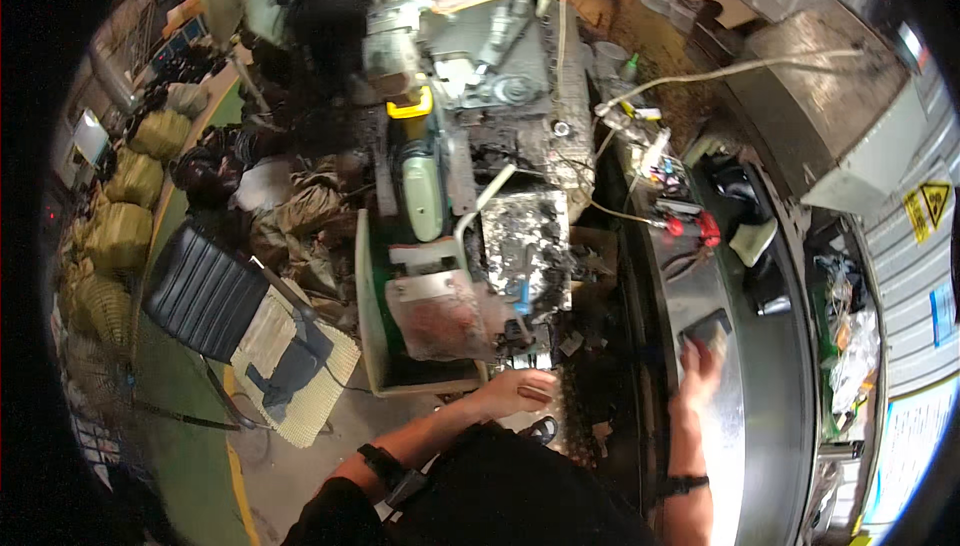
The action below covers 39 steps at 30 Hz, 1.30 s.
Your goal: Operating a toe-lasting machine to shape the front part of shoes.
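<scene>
My left hand [517, 393] is held low in front of my body, its fingers curled inward. A small brownish edge shows at the fingertips, too small to name. Just beyond it stands a machine with a blue-handled part [520, 296] on a worn metal plate [497, 236]. A reddish, stained sheet [440, 318] hangs over an open bin [372, 351] to the left of that plate. My right hand [702, 366] reaches over the metal bench, smeared by motion, so its grip cannot be made out. Right by its fingertips lies a dark flat object [722, 324] on the bench.
A red-handled tool [692, 229] lies farther up the metal bench [715, 416]. Left of the bin stands a black chair [210, 291] with cloth on its seat. Bulging yellowish sacks [125, 231] line the far left. A hose [730, 71] crosses the upper right.
</scene>
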Tool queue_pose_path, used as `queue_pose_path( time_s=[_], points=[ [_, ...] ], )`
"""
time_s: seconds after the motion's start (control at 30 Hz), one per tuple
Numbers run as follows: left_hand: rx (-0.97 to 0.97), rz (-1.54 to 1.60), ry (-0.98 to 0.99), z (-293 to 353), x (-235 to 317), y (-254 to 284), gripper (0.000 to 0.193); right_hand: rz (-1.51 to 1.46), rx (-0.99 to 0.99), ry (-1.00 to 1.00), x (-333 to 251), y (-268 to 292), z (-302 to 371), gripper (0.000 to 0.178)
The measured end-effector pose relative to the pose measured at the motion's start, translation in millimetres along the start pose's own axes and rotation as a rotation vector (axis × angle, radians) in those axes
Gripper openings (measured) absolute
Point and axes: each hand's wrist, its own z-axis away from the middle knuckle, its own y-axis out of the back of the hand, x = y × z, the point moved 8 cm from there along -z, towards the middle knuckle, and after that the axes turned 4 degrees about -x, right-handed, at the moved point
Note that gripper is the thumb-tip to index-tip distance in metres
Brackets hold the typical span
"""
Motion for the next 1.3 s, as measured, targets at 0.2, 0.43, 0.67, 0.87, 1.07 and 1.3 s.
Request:
queue_pose_path(
  time_s=[0.2,0.43,0.67,0.87,1.07,1.3],
  points=[
    [-0.149,0.160,-0.269,93.9,77.1,44.3,0.060,0.454,-0.846,0.468,-145.4,-381.9,69.9,0.091],
    [0.256,0.361,-0.445,193.7,101.9,155.9,0.055,0.576,-0.797,0.480,-125.2,-508.2,70.7,0.115],
    [0.526,0.525,-0.614,191.0,125.6,236.7,0.046,0.465,-0.730,0.672,-157.1,-509.6,76.3,0.123],
    [0.822,0.425,-0.763,176.1,192.5,272.2,0.061,0.070,-0.966,-0.293,-183.1,-448.7,106.4,0.118],
    [0.403,0.123,-0.977,142.9,289.6,185.5,0.059,0.467,-1.005,0.714,-175.2,-325.3,156.5,0.120],
    [0.226,0.075,-0.904,98.4,287.9,107.2,0.050,0.520,-0.862,0.616,-158.0,-255.8,173.9,0.126]
  ],
)
